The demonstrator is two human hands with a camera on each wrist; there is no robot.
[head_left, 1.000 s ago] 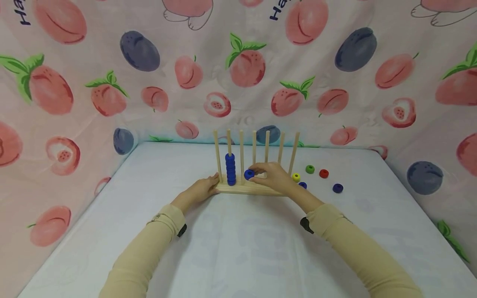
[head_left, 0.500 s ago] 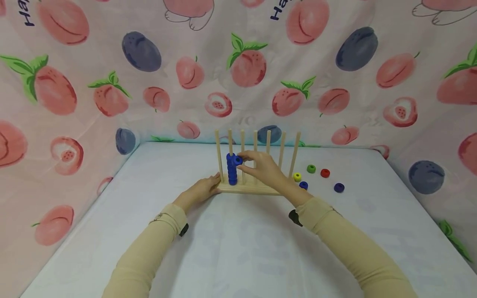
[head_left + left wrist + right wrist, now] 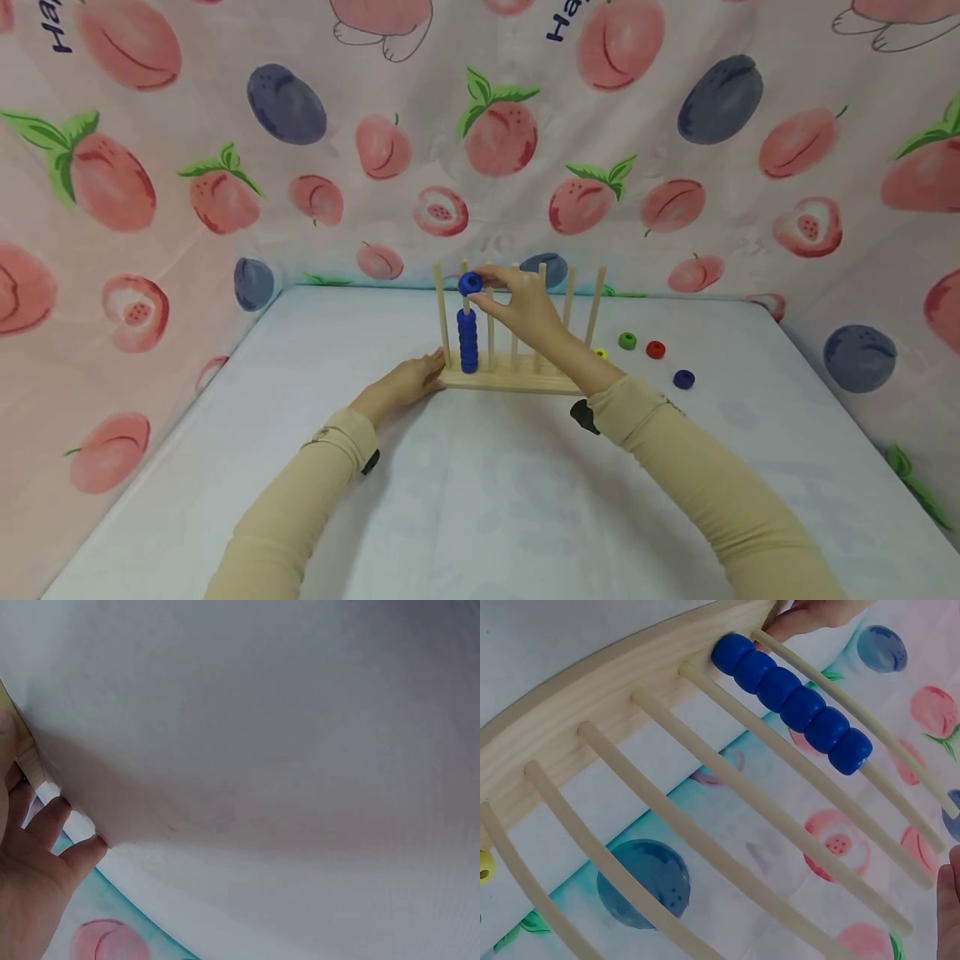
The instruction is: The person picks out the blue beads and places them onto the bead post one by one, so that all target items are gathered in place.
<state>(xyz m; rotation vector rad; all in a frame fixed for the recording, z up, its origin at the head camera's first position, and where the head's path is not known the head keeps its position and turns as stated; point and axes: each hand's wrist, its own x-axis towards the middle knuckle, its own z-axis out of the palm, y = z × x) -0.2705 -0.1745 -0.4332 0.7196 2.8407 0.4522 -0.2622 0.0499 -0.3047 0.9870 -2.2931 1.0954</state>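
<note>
My right hand pinches a blue bead between thumb and fingers, up at the top of the second peg from the left. On that peg, several blue beads form a stack, also plain in the right wrist view. The pegs rise from a long pale wooden base, making a peg rack. My left hand holds the left end of that base. In the left wrist view, some of this hand's fingertips rest on the white cloth. The held bead lies outside the right wrist view.
Right of the rack lie a green bead, a red bead and a dark blue bead. A yellow bead is partly hidden by my right forearm. Fruit-printed cloth hangs behind the table.
My right hand has carried the blue bead left and up, from low over the base to the second peg's top. My left hand has stayed at the base's end.
</note>
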